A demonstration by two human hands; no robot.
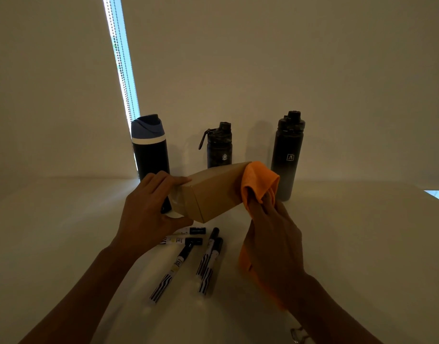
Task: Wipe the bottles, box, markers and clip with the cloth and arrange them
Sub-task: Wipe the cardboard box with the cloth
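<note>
Head view: box (213, 192) before middle bottle (219, 147)

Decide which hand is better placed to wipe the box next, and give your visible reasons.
The right hand: it grips the orange cloth, draped over one end of the box. The left hand is busy holding the box up.

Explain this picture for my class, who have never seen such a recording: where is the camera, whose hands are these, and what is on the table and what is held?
There is no machine here: one camera sits on a person's head, looking down at their own bare hands. The left hand grips a brown cardboard box, lifted off the white table. The right hand holds an orange cloth against the box's other end. Five markers lie below; three dark bottles stand behind.
</note>
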